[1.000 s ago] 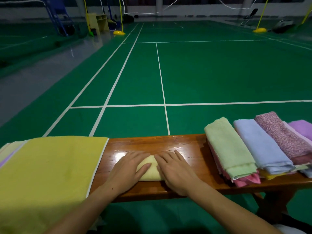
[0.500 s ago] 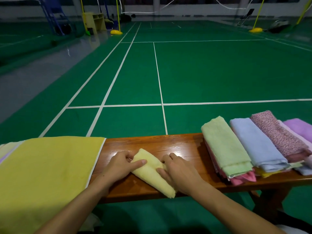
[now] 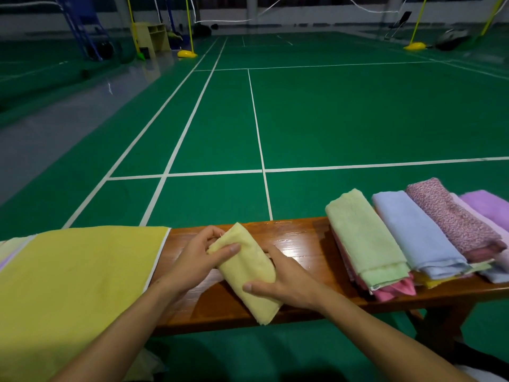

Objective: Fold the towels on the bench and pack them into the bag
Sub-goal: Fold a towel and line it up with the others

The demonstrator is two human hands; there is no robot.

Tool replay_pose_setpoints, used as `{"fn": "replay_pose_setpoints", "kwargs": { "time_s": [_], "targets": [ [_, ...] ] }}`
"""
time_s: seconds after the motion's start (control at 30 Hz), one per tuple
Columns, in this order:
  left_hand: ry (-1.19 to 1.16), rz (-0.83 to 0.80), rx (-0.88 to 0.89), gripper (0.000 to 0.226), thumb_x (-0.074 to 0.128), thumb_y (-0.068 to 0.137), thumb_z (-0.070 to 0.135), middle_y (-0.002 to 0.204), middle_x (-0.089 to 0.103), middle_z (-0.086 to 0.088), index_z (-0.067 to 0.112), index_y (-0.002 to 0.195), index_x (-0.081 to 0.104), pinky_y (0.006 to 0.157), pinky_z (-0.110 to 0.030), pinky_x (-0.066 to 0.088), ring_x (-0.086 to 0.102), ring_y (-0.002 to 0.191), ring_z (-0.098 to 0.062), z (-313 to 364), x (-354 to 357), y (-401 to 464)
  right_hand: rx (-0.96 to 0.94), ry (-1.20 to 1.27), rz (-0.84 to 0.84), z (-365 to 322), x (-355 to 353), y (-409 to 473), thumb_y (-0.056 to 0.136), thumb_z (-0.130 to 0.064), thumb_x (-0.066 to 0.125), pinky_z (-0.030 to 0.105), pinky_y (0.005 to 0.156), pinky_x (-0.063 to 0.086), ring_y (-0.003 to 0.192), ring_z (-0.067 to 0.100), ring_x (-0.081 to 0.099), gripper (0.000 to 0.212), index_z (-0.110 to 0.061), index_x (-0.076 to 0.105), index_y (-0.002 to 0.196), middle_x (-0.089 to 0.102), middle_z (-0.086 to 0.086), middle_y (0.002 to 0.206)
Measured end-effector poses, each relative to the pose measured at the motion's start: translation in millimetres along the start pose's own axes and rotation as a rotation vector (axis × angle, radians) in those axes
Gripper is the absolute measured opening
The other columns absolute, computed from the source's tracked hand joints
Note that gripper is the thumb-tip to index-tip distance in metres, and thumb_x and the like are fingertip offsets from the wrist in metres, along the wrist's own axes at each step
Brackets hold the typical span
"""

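Observation:
A small folded pale-yellow towel (image 3: 248, 268) is lifted slantwise just above the wooden bench (image 3: 297, 244). My left hand (image 3: 198, 257) grips its far end, thumb on top. My right hand (image 3: 286, 282) holds its near half from the right side, thumb across the cloth. A big yellow cloth bag (image 3: 74, 285) lies flat on the left end of the bench. On the right end lies a row of folded towels: light green (image 3: 363, 235), pale blue (image 3: 416, 232), speckled pink (image 3: 451, 216) and lilac (image 3: 487, 205), over pink and yellow ones beneath.
Beyond the bench stretches a green badminton court (image 3: 330, 119) with white lines. Yellow net posts (image 3: 187, 52) and a small wooden stand (image 3: 150, 35) are far off at the back. The bench leg (image 3: 440, 323) shows at lower right.
Both hands pressed flat on the small yellow towel a second ago. They have since taken hold of it, turned it slantwise and raised it off the bench.

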State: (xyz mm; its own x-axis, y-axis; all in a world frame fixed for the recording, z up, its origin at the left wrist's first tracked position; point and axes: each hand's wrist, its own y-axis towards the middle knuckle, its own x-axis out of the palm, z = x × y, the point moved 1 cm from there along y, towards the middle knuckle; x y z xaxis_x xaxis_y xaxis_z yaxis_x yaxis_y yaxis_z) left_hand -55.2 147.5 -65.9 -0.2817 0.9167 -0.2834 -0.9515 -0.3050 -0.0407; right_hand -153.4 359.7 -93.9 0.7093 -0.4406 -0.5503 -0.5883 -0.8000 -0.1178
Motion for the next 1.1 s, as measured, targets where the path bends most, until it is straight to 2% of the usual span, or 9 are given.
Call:
{"fn": "replay_pose_setpoints", "kwargs": {
  "time_s": [0.07, 0.17, 0.37, 0.57, 0.7, 0.77, 0.9, 1.0, 1.1],
  "targets": [
    [-0.021, 0.057, -0.015, 0.037, 0.08, 0.087, 0.04, 0.099, 0.077, -0.001, 0.012, 0.108, 0.067, 0.07, -0.03, 0.058, 0.074, 0.091, -0.017, 7.4, 1.0, 0.5, -0.061, 0.02, 0.041, -3.2, -5.7, -5.9, 0.081, -0.064, 0.08, 0.032, 0.097, 0.056, 0.119, -0.006, 0.058, 0.085, -0.039, 0.035, 0.148, 0.056, -0.022, 0.138],
    [-0.076, 0.16, -0.054, 0.035, 0.081, 0.09, 0.031, 0.095, 0.078, -0.008, 0.003, 0.105, 0.067, 0.065, -0.031, 0.061, 0.076, 0.086, -0.022, 15.8, 4.9, 2.1, -0.151, 0.052, 0.098, -11.8, -20.7, -20.2, 0.092, -0.047, 0.077, 0.021, 0.088, 0.055, 0.113, -0.007, 0.06, 0.074, -0.044, 0.032, 0.15, 0.055, -0.027, 0.134],
    [-0.159, 0.247, -0.071, 0.035, 0.082, 0.09, 0.028, 0.093, 0.078, -0.016, 0.006, 0.111, 0.066, 0.061, -0.039, 0.063, 0.076, 0.083, -0.029, 37.2, 35.4, 7.8, -0.275, 0.035, 0.244, -15.4, -58.9, -57.6, 0.102, -0.029, 0.069, 0.013, 0.078, 0.044, 0.098, -0.003, 0.06, 0.054, -0.035, 0.044, 0.15, 0.059, -0.024, 0.12],
    [-0.201, 0.216, -0.019, 0.032, 0.077, 0.095, 0.024, 0.09, 0.079, -0.009, 0.004, 0.115, 0.062, 0.06, -0.042, 0.064, 0.076, 0.078, -0.026, 77.3, 103.3, 23.9, -0.264, 0.036, 0.409, 3.6, -109.9, -99.7, 0.101, -0.032, 0.068, 0.025, 0.073, 0.053, 0.089, 0.009, 0.067, 0.043, -0.04, 0.053, 0.141, 0.066, -0.017, 0.124],
    [-0.216, 0.133, 0.006, 0.037, 0.079, 0.094, 0.023, 0.096, 0.078, -0.016, 0.002, 0.119, 0.061, 0.059, -0.039, 0.062, 0.075, 0.077, -0.024, 111.4, 162.0, 51.0, -0.247, 0.048, 0.584, 32.3, -154.5, -128.7, 0.098, -0.027, 0.073, 0.02, 0.083, 0.049, 0.117, 0.004, 0.061, 0.042, -0.043, 0.059, 0.133, 0.063, -0.015, 0.13],
    [-0.193, 0.076, 0.035, 0.036, 0.08, 0.093, 0.022, 0.099, 0.078, -0.017, 0.004, 0.119, 0.063, 0.059, -0.035, 0.061, 0.075, 0.078, -0.022, 132.0, 194.3, 69.0, -0.212, 0.009, 0.643, 48.8, -180.1, -145.3, 0.098, -0.028, 0.072, 0.017, 0.084, 0.046, 0.12, 0.004, 0.057, 0.036, -0.045, 0.062, 0.129, 0.059, -0.009, 0.132],
    [-0.153, -0.093, 0.077, 0.035, 0.08, 0.094, 0.02, 0.109, 0.075, -0.016, 0.008, 0.122, 0.062, 0.063, -0.034, 0.062, 0.076, 0.083, -0.02, 177.6, 273.0, 104.6, -0.133, -0.009, 0.772, 77.7, -247.7, -182.6, 0.099, -0.019, 0.069, 0.01, 0.083, 0.041, 0.113, 0.004, 0.054, 0.027, -0.043, 0.07, 0.11, 0.06, -0.009, 0.123],
    [-0.178, -0.179, 0.09, 0.042, 0.08, 0.094, 0.021, 0.112, 0.073, -0.016, 0.005, 0.127, 0.06, 0.066, -0.034, 0.063, 0.075, 0.084, -0.022, 210.5, 335.3, 132.8, -0.087, -0.005, 0.915, 107.3, -303.0, -207.0, 0.1, -0.012, 0.066, 0.028, 0.084, 0.047, 0.099, 0.003, 0.056, 0.026, -0.035, 0.076, 0.102, 0.067, -0.023, 0.108],
    [-0.06, -0.182, 0.134, 0.054, 0.085, 0.09, 0.031, 0.12, 0.069, -0.017, 0.012, 0.13, 0.056, 0.061, -0.034, 0.061, 0.073, 0.087, -0.025, 228.9, 385.2, 166.8, 0.01, 0.09, 0.979, 139.7, -343.1, -216.4, 0.104, -0.013, 0.061, 0.025, 0.06, 0.042, 0.066, 0.01, 0.052, 0.019, -0.022, 0.078, 0.105, 0.068, 0.007, 0.095]
  ]
}}
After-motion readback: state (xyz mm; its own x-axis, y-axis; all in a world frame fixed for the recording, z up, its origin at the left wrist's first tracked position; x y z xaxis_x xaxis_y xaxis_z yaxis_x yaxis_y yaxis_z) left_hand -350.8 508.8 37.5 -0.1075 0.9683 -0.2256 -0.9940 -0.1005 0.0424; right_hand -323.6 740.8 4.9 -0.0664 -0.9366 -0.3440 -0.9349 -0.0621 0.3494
